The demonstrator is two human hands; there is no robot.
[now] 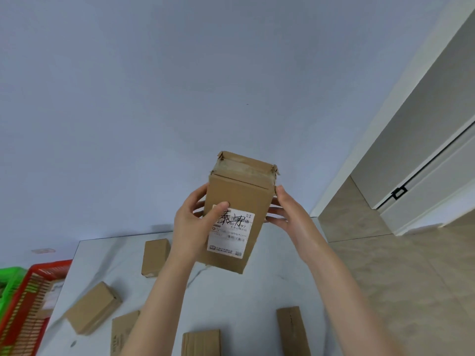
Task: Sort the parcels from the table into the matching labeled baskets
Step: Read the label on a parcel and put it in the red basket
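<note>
Parcels of brown cardboard are seen in two places. One of them, the held parcel (239,196), is lifted above the worktop (231,291) and is gripped from both sides, with the pale wall (180,73) behind it. It is kept nearly upright, a little tilted, with its taped end on top. The left hand (191,222) is clamped on its left side, and the thumb is pressed on the front face at the edge of the white label (231,235). The right hand (290,214) is clamped on the right side, with its fingers spread behind the box. Barcodes and black handwritten marks are seen on the label, but the small print cannot be read.

Five more are laid flat on the worktop. The far parcel (155,256) is placed just beside the left forearm, and the left parcel (93,307) near the left edge. The printed parcel (124,330), the front parcel (201,343) and the right parcel (291,330) are cut by the lower edge of the view.

The red basket (51,264) is placed just beside the left edge of the worktop, and the green basket (12,272) beyond it.
</note>
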